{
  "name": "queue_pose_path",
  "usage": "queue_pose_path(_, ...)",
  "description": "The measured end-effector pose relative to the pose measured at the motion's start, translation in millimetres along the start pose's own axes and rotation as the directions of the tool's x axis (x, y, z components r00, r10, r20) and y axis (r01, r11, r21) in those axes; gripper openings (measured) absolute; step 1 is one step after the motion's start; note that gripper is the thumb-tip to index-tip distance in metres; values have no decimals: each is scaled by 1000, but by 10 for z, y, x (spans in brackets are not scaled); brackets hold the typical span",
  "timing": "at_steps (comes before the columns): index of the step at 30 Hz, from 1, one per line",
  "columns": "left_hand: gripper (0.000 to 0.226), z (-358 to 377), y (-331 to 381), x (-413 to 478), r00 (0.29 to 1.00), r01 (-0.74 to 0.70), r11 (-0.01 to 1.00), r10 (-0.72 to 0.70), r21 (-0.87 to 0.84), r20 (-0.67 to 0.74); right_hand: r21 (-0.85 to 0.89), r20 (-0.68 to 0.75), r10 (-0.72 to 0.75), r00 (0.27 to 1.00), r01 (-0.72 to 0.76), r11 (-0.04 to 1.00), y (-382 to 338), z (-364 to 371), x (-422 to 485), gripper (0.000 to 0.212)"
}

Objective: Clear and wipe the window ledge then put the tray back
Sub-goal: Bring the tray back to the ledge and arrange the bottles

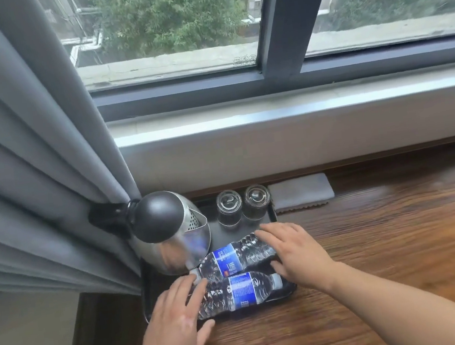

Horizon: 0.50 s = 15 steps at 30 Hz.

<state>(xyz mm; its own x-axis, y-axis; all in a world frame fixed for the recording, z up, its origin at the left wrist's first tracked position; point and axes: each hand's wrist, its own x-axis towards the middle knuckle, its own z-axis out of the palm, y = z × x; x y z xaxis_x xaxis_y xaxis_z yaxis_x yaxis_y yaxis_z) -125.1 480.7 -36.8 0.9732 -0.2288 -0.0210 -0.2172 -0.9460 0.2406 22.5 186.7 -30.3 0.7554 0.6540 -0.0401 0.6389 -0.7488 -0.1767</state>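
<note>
A black tray (217, 231) sits on the wooden ledge (386, 226) below the window. It carries a steel kettle (167, 232) with a black lid, two upturned glasses (228, 207), (256, 201), and two water bottles lying flat, one behind (231, 257) and one in front (242, 290). My left hand (176, 321) rests with straight fingers over the front bottle's left end at the tray's near left corner. My right hand (294, 253) lies open over the rear bottle's right end, at the tray's right edge. A folded grey cloth (301, 191) lies just right of the tray.
A grey curtain (32, 169) hangs at the left, touching the kettle and covering the tray's left side. A white sill (301, 127) rises behind the ledge under the window frame. The wooden ledge runs on to the right.
</note>
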Motion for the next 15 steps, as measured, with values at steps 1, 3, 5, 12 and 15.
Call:
queue_pose_path(1,84,1,-4,6,1000,16,1000,-16,-9,24,-26,40,-2,999,3,1000,-20,26,40,80)
queue_pose_path(3,94,-9,14,41,996,50,998,-48,-32,71,-67,103,-18,995,25,997,-66,46,152,80)
queue_pose_path(5,96,4,36,75,993,90,995,-86,-50,85,-102,158,-28,987,44,994,-130,21,271,75)
queue_pose_path(12,95,105,95,88,975,177,984,-170,-36,144,-229,261,85,961,-24,973,-310,31,462,53)
queue_pose_path(15,92,98,124,91,976,184,983,-180,-23,124,-225,221,101,970,-50,973,-342,37,451,31)
